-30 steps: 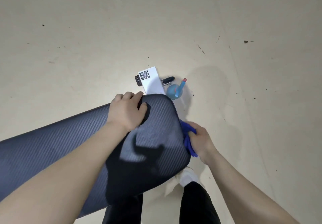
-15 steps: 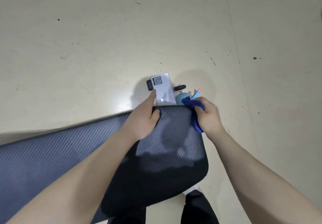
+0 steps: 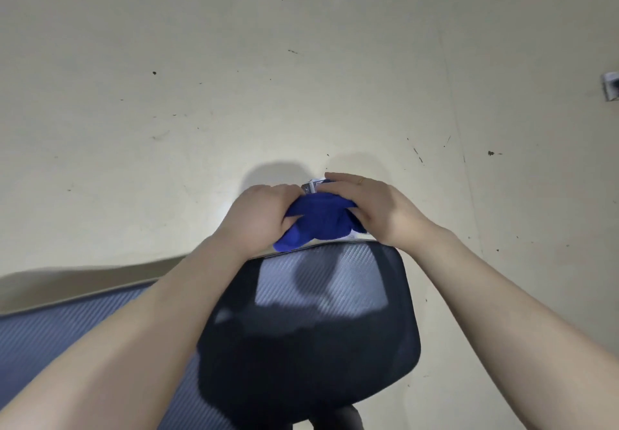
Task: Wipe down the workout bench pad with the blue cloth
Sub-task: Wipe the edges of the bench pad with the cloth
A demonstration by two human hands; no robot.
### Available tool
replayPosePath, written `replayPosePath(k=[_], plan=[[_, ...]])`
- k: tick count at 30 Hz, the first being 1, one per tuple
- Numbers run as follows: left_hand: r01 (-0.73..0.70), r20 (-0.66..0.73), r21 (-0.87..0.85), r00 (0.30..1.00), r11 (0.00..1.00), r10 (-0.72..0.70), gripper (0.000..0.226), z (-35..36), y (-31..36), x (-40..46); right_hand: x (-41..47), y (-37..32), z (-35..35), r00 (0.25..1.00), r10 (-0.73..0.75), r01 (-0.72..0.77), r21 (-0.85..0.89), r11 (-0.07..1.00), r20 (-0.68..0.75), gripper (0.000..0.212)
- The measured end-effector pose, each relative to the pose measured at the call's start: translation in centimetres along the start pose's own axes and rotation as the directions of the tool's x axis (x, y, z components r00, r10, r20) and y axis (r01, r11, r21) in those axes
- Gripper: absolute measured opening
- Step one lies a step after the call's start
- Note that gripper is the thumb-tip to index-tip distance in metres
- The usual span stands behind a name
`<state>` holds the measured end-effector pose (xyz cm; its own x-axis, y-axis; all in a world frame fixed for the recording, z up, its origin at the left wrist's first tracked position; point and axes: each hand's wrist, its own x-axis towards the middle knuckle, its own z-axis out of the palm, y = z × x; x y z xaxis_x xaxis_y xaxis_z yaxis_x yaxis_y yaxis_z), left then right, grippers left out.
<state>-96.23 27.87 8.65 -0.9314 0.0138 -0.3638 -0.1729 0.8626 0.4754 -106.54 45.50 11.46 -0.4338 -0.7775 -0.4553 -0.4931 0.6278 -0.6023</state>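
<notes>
Spanning the lower frame: dark carbon-weave bench pad (image 3: 311, 322), partly shadowed, far edge just beneath both hands. Judged mid-task, cloth being regathered; next stroke called for a spread cloth pressed flat along the pad. Left hand (image 3: 258, 218) curled, gripping blue cloth (image 3: 318, 220). Right hand (image 3: 371, 207) laid over it, fingers together, thumb tucked under the bunch. Noted beyond: scuffed beige floor (image 3: 301, 78), white tag (image 3: 311, 185) barely showing.

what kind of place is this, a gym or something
Probably a home gym or workout room, though little shows. A padded bench pad with carbon-weave vinyl stands on a bare, scuffed cream floor, and both hands bunch a blue cloth above its end.
</notes>
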Motion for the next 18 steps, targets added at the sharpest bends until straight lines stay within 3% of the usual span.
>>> replayPosePath(k=[3,5,7,9,12,13,15,18], plan=[[-0.042,-0.013,-0.039,0.999,0.998,0.041,0.031,1.7,1.1,0.7,-0.8,1.4,0.3,0.985,-0.153,0.118,-0.342,0.932,-0.076,0.055],[0.001,-0.024,-0.042,1.000,0.999,-0.003,0.033,2.7,2.6,1.7,-1.1,3.4,0.9,0.965,-0.235,0.167,-0.414,0.895,-0.119,0.059],[0.029,0.008,0.079,1.000,0.996,-0.029,0.036,3.8,4.0,2.7,-1.4,5.6,1.5,0.976,-0.188,0.122,-0.439,0.890,-0.109,0.064],[-0.037,-0.022,0.223,0.999,0.974,0.043,0.041,5.5,4.6,3.6,-1.2,7.2,1.8,0.996,-0.086,0.067,-0.410,0.910,-0.029,0.063],[-0.093,-0.063,0.300,0.991,0.949,0.117,0.032,7.4,4.5,4.7,-0.8,8.3,1.6,0.989,0.061,-0.011,-0.347,0.938,0.134,0.022],[-0.104,-0.068,0.266,0.990,0.958,0.126,0.025,7.5,4.5,4.9,-0.9,8.2,1.6,0.992,0.049,-0.003,-0.370,0.929,0.116,0.016],[-0.151,-0.040,0.121,0.987,0.981,0.157,0.021,8.0,5.2,5.4,-1.3,9.3,2.1,0.995,-0.083,0.101,-0.468,0.878,0.060,0.028],[-0.018,0.008,-0.141,1.000,0.990,0.019,0.021,8.8,6.9,5.7,-1.9,10.2,2.4,0.990,-0.133,0.130,-0.611,0.781,0.041,0.041]])
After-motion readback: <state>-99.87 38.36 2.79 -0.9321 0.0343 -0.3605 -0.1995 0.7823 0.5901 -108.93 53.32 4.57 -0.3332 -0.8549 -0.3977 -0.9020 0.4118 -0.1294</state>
